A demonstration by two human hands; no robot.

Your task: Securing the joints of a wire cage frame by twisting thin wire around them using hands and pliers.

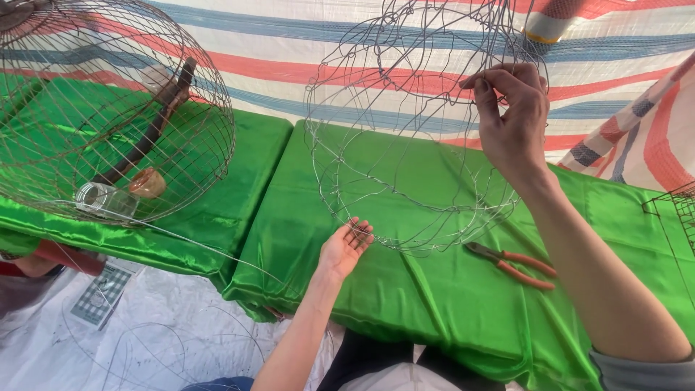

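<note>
A finished round wire cage (116,108) is seen at ten o'clock on the counter (449,289), which is draped in shiny green cloth. Inside the cage a dark wooden perch (156,127), a clear cup (107,199) and a small brown cup (148,182) are held. Orange-handled pliers (510,264) are laid at four o'clock. A striped tarp (289,65) is hung at twelve o'clock.

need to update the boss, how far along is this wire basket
Looks partway. Done: the wire frame already has its rounded shape, with hoops and ribs joined. In hand: the right hand pinches the wire near the top, and the left hand steadies the lower rim. Left, judging by looks: its mesh is far sparser than the finished cage beside it. Pliers lie unused on the green cloth.
</note>
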